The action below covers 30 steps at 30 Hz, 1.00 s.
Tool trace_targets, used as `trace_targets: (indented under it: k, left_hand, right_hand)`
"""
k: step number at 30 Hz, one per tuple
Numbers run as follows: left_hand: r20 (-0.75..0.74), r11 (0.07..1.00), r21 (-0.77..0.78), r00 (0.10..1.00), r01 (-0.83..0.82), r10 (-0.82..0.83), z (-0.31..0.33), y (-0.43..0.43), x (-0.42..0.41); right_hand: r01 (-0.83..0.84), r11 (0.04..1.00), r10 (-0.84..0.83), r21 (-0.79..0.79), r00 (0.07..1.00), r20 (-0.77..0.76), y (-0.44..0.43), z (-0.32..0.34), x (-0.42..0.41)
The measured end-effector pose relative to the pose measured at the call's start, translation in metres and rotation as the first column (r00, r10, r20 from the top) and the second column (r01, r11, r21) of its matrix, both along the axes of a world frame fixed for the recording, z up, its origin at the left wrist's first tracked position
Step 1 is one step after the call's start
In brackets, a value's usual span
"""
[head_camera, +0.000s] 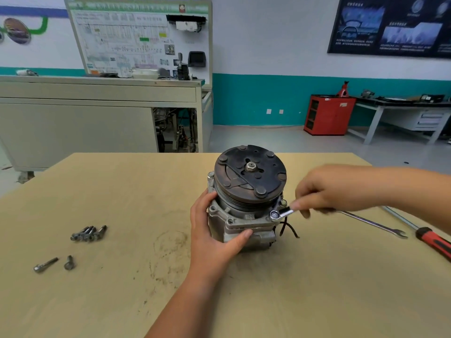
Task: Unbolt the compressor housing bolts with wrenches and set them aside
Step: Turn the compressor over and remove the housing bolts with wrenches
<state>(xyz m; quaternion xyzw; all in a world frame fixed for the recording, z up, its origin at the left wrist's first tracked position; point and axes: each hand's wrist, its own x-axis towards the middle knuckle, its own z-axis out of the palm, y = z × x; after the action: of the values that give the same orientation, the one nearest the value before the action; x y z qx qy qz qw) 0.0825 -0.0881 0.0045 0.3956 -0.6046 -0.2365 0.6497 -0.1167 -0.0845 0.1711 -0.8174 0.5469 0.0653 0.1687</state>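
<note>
A grey compressor point(241, 215) with a dark round pulley plate on top stands upright on the tan table point(122, 276). My left hand point(214, 237) grips its housing from the left and front. My right hand point(324, 191) pinches a silver wrench point(283, 212) whose ring end sits over a bolt at the housing's right corner. Another bolt head point(283, 202) shows just behind that corner. Several removed bolts point(89, 233) lie in a cluster at the left, and two more bolts point(54, 264) lie nearer the front left.
A second silver open-end wrench point(375, 225) lies on the table right of the compressor. A red-and-black handled screwdriver point(434, 242) lies at the far right edge. A thin black wire point(289, 229) hangs from the compressor's right side. A cabinet and workbenches stand beyond the table.
</note>
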Motion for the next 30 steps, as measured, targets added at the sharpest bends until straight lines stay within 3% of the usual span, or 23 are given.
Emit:
trace_targets:
  k: [2, 4, 7, 11, 15, 18, 20, 22, 24, 25, 27, 28, 30]
  left_hand:
    - [0.001, 1.0, -0.001, 1.0, -0.003, 0.003, 0.0, 0.0, 0.0]
    - [-0.009, 1.0, 0.012, 1.0, -0.001, 0.001, 0.0, 0.0, 0.0]
    - [-0.019, 1.0, 0.019, 1.0, 0.006, -0.006, -0.002, 0.0, 0.0]
    - [-0.023, 1.0, 0.015, 1.0, 0.002, -0.001, -0.002, -0.001, -0.001]
    - [-0.02, 1.0, 0.003, 1.0, 0.003, -0.003, -0.002, -0.001, 0.0]
    - [-0.012, 1.0, -0.002, 1.0, 0.006, -0.006, -0.002, -0.001, 0.0]
    - [-0.006, 1.0, 0.001, 1.0, 0.009, -0.009, -0.002, 0.0, 0.0]
    - [0.0, 1.0, 0.009, 1.0, 0.009, -0.009, -0.001, 0.0, 0.0]
    - [0.005, 1.0, 0.005, 1.0, 0.006, -0.007, -0.001, 0.001, 0.0]
    - [0.006, 1.0, 0.003, 1.0, 0.005, -0.005, 0.0, 0.001, 0.0]
    - [0.005, 1.0, 0.007, 1.0, 0.004, -0.004, 0.001, 0.001, 0.0]
    - [0.004, 1.0, 0.009, 1.0, 0.004, -0.004, 0.0, 0.002, 0.0]
    - [0.002, 1.0, 0.006, 1.0, 0.006, -0.006, 0.0, 0.001, 0.0]
  right_hand:
    - [-0.081, 0.985, 0.067, -0.153, 0.993, -0.094, -0.008, 0.007, -0.002]
    - [-0.022, 1.0, 0.021, 0.021, 0.999, 0.031, -0.008, 0.007, -0.007]
    - [0.021, 0.904, -0.159, 0.427, 0.944, 0.288, 0.005, -0.004, -0.014]
    - [-0.01, 0.846, -0.303, 0.534, 0.814, 0.496, 0.02, -0.03, -0.01]
    - [0.0, 0.803, -0.411, 0.596, 0.725, 0.553, 0.025, -0.038, 0.001]
    - [0.027, 0.781, -0.419, 0.624, 0.763, 0.492, 0.024, -0.031, 0.004]
    - [0.09, 0.881, -0.28, 0.464, 0.891, 0.358, 0.018, -0.019, 0.001]
    - [0.049, 0.995, -0.055, 0.084, 0.995, 0.079, 0.008, -0.006, -0.001]
    - [-0.103, 0.971, 0.079, -0.217, 0.99, -0.119, 0.0, 0.0, -0.001]
    - [-0.132, 0.956, 0.096, -0.261, 0.985, -0.147, -0.002, 0.002, -0.002]
    - [-0.081, 0.993, 0.073, -0.088, 0.993, -0.092, -0.003, 0.003, -0.009]
    - [-0.001, 0.995, -0.002, 0.1, 1.0, 0.021, 0.0, 0.003, -0.011]
    - [0.057, 0.907, -0.184, 0.417, 0.945, 0.27, 0.008, -0.005, -0.015]
